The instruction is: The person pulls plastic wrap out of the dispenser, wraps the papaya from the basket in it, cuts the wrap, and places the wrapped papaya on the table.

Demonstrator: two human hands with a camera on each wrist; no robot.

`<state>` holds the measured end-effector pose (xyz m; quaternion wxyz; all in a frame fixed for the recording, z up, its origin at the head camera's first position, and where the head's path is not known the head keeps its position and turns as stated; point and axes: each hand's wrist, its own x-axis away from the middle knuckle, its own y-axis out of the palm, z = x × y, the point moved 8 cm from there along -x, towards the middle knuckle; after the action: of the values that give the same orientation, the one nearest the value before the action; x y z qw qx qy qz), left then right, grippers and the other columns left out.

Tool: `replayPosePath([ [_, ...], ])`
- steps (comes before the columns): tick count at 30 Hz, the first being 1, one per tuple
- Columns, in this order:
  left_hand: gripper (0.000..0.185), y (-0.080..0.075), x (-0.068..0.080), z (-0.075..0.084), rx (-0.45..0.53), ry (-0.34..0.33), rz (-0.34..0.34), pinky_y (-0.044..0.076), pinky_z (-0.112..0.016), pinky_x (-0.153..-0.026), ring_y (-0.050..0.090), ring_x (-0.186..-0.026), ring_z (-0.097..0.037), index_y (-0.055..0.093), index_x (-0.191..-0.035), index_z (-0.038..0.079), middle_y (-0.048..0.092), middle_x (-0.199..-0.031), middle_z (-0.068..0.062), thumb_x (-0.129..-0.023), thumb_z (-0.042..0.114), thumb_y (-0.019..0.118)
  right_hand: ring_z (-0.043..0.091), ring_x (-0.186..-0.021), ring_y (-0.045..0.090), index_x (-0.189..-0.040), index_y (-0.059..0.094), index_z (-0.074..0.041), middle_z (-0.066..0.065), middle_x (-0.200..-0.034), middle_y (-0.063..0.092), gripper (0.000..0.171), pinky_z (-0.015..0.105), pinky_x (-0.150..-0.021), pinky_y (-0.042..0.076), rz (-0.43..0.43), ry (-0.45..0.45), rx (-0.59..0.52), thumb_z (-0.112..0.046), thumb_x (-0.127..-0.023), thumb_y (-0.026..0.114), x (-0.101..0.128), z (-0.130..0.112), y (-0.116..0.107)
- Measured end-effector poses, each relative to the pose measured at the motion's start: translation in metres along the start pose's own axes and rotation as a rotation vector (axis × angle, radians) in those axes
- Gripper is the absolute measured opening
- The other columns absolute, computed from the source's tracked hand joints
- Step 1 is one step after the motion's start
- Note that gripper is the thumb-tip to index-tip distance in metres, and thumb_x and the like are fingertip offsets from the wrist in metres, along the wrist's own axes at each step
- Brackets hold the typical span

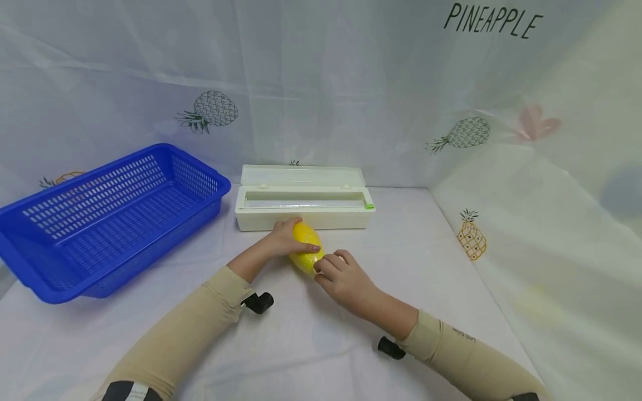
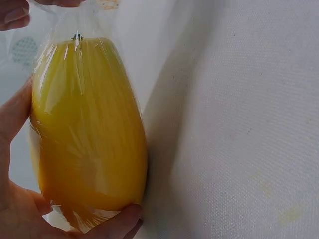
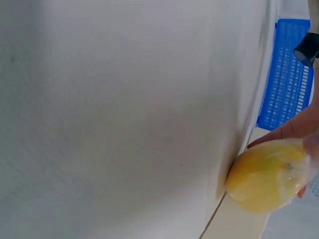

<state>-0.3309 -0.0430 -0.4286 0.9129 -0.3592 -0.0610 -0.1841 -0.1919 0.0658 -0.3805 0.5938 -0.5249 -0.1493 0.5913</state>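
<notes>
A yellow oblong melon (image 1: 307,236), wrapped in clear cling film (image 2: 97,22), lies on the white cloth in front of a film dispenser. My left hand (image 1: 286,239) grips it, with the thumb along one side and fingers round the far end. At the near end my right hand (image 1: 348,281) has curled fingers at the film. The left wrist view shows the film gathered up past the small green stem (image 2: 77,37), where the right fingertips (image 2: 15,17) pinch it; part of that hand is cut off. In the right wrist view the wrapped melon (image 3: 264,174) appears at the lower right.
Just behind the hands stands the white cling film dispenser (image 1: 301,220), lid (image 1: 303,176) raised and a roll inside, with a green slider (image 1: 369,206) at its right end. A blue slotted basket (image 1: 200,214) sits at the left. Pineapple-print cloth (image 1: 321,83) hangs behind.
</notes>
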Motion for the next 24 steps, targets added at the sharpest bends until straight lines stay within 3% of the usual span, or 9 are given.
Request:
replayPosePath([
  [5, 0.098, 0.001, -0.001, -0.001, -0.006, -0.013, 0.007, 0.039, -0.052, -0.1, 0.042, -0.119, -0.037, 0.03, -0.151, 0.008, 0.031, -0.143, -0.025, -0.076, 0.046, 0.08, 0.021, -0.097, 0.055, -0.094, 0.072, -0.012, 0.002, -0.103, 0.059, 0.01, 0.042, -0.091, 0.046, 0.038, -0.049, -0.003, -0.013, -0.085, 0.075, 0.002, -0.002, 0.0],
  [10, 0.097, 0.001, -0.001, 0.002, -0.006, -0.012, 0.01, 0.04, -0.05, -0.1, 0.041, -0.119, -0.037, 0.03, -0.151, 0.007, 0.031, -0.143, -0.025, -0.076, 0.045, 0.079, 0.023, -0.098, 0.057, -0.087, 0.073, -0.013, 0.003, -0.101, 0.061, 0.019, 0.045, -0.092, 0.045, 0.078, 0.008, 0.014, -0.015, -0.073, 0.086, 0.001, 0.003, -0.003],
  [15, 0.097, 0.003, -0.001, 0.004, -0.005, -0.014, 0.006, 0.041, -0.047, -0.096, 0.042, -0.117, -0.036, 0.03, -0.151, 0.008, 0.032, -0.14, -0.025, -0.076, 0.046, 0.079, 0.021, -0.097, 0.056, -0.083, 0.072, -0.012, 0.001, -0.099, 0.059, 0.014, 0.044, -0.091, 0.045, 0.08, -0.028, -0.01, -0.008, -0.075, 0.083, -0.007, -0.003, -0.003],
  [18, 0.097, 0.003, -0.002, 0.004, -0.008, -0.017, -0.004, 0.04, -0.048, -0.099, 0.041, -0.119, -0.037, 0.03, -0.151, 0.008, 0.031, -0.141, -0.025, -0.076, 0.045, 0.08, 0.02, -0.095, 0.055, -0.089, 0.069, -0.012, 0.0, -0.099, 0.059, 0.02, 0.041, -0.089, 0.044, 0.091, 0.015, -0.104, -0.016, -0.076, 0.084, -0.006, 0.001, -0.003],
  [24, 0.096, 0.001, -0.002, 0.0, -0.028, -0.008, -0.031, 0.035, -0.055, -0.105, 0.038, -0.126, -0.038, 0.029, -0.152, 0.009, 0.029, -0.146, -0.025, -0.078, 0.047, 0.078, 0.021, -0.092, 0.056, -0.1, 0.068, -0.009, 0.003, -0.097, 0.059, 0.051, 0.041, -0.086, 0.042, 0.201, 0.189, -0.363, -0.03, -0.061, 0.094, 0.013, 0.032, -0.004],
])
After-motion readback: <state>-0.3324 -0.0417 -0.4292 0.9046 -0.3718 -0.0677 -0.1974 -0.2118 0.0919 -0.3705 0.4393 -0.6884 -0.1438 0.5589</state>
